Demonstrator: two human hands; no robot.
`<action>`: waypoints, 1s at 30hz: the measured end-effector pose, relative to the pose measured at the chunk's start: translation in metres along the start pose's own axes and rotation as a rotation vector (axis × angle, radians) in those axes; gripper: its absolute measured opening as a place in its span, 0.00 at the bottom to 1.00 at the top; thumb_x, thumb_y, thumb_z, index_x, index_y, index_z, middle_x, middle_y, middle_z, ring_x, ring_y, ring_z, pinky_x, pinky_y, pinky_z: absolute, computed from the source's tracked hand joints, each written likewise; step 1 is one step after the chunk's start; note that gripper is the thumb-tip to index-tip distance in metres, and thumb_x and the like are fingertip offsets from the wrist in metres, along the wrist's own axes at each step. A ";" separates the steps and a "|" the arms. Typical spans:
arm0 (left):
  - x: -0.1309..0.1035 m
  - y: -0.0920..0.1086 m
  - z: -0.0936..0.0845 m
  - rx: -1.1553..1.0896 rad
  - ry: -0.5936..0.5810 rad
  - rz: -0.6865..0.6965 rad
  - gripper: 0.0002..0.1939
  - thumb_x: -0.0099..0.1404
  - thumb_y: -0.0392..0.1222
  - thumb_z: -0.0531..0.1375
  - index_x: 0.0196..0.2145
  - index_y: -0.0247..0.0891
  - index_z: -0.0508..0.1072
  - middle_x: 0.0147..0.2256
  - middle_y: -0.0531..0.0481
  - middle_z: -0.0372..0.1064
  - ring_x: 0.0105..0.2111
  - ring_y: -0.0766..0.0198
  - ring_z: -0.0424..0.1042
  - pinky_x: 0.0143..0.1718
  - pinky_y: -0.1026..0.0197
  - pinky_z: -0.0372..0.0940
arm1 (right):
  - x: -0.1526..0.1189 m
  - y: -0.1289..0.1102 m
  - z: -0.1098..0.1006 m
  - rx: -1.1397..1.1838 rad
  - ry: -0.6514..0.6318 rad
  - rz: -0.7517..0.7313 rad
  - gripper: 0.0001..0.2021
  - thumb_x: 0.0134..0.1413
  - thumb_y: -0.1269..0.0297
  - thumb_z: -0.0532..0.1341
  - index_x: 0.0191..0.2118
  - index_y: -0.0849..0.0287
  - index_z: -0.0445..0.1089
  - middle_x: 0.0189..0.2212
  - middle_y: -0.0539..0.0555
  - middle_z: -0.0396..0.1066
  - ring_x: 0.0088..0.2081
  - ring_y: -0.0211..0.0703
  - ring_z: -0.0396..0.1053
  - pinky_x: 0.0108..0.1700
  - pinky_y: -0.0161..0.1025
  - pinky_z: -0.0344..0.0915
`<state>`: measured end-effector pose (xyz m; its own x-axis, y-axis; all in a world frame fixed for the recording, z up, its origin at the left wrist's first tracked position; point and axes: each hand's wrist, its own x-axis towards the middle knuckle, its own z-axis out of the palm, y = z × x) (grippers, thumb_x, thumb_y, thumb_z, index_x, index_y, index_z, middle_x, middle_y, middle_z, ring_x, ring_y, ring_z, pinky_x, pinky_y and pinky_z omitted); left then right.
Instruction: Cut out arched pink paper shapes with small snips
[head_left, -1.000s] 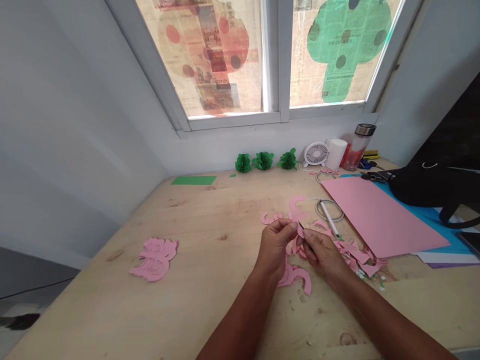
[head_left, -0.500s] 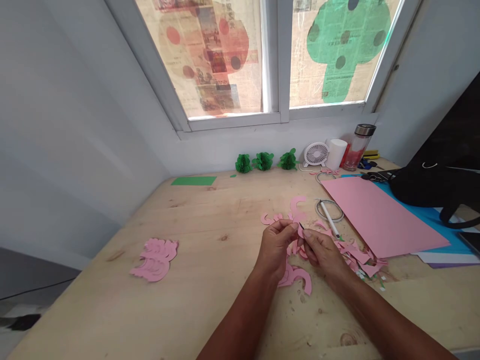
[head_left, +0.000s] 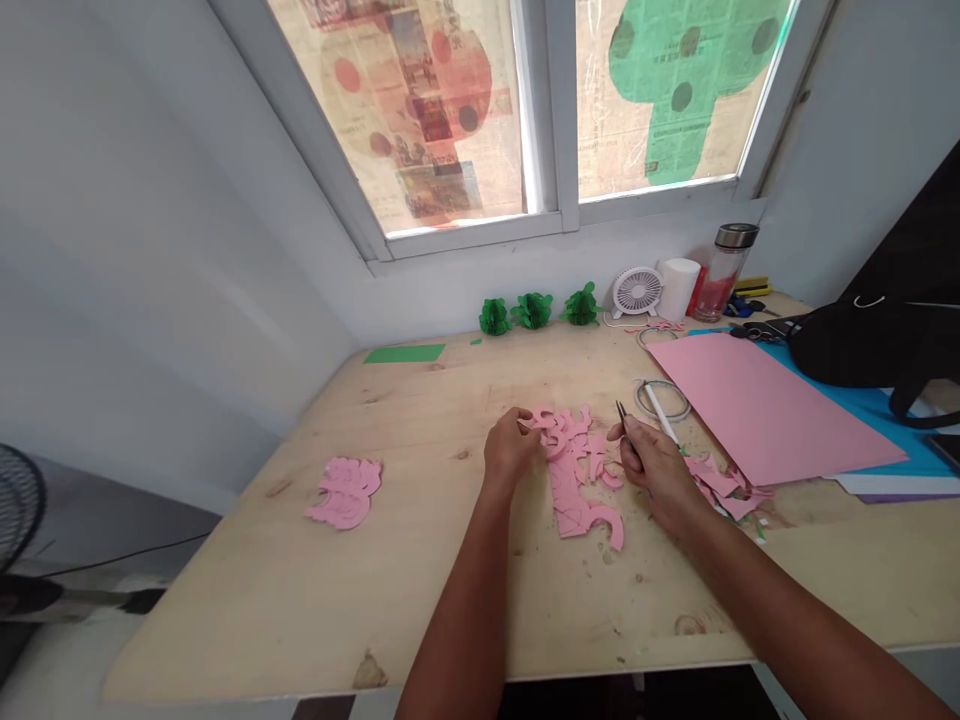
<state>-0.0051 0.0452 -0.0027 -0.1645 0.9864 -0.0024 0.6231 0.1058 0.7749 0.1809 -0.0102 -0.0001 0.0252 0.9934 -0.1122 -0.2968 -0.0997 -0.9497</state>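
Observation:
My left hand is at the left edge of a loose heap of pink paper cut-outs, its fingers curled and pinching a curved pink paper piece there. My right hand is closed around small dark scissors, with the two pointed tips slightly apart and aimed away from me. Their handles are hidden inside the fist. Under and right of that hand lie pink paper scraps. A neat stack of scalloped pink cut-outs rests far to the left.
Large pink sheets cover blue sheets on the right, beside a black bag. A white pen crosses a cable loop. Green paper balls, a small fan and a glass bottle line the wall.
My hands were together over the heap, working on a pink piece. Now they are apart: the left has moved left and down to the heap, the right has drawn right with the scissors.

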 end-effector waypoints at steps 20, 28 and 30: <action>-0.045 0.014 0.000 0.527 -0.385 0.268 0.24 0.46 0.40 0.63 0.45 0.42 0.72 0.46 0.43 0.68 0.46 0.50 0.66 0.40 0.57 0.60 | 0.007 0.009 -0.011 0.011 -0.011 -0.031 0.19 0.50 0.46 0.60 0.28 0.60 0.67 0.12 0.40 0.47 0.13 0.29 0.39 0.15 0.30 0.36; -0.046 0.011 0.000 0.441 -0.340 0.264 0.18 0.42 0.39 0.66 0.34 0.42 0.72 0.39 0.44 0.69 0.41 0.51 0.67 0.37 0.58 0.60 | 0.006 0.009 -0.012 -0.022 -0.025 -0.055 0.19 0.49 0.46 0.59 0.28 0.60 0.67 0.12 0.41 0.48 0.13 0.29 0.39 0.15 0.31 0.36; -0.049 0.009 0.000 0.409 -0.322 0.255 0.19 0.41 0.38 0.67 0.34 0.41 0.70 0.38 0.45 0.69 0.40 0.51 0.67 0.36 0.59 0.60 | 0.006 0.010 -0.012 -0.027 -0.027 -0.067 0.19 0.50 0.46 0.59 0.28 0.60 0.67 0.12 0.41 0.48 0.13 0.29 0.39 0.15 0.31 0.35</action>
<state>0.0082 -0.0022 0.0044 0.2305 0.9690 -0.0893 0.8680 -0.1633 0.4690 0.1899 -0.0061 -0.0135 0.0179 0.9990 -0.0409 -0.2699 -0.0345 -0.9623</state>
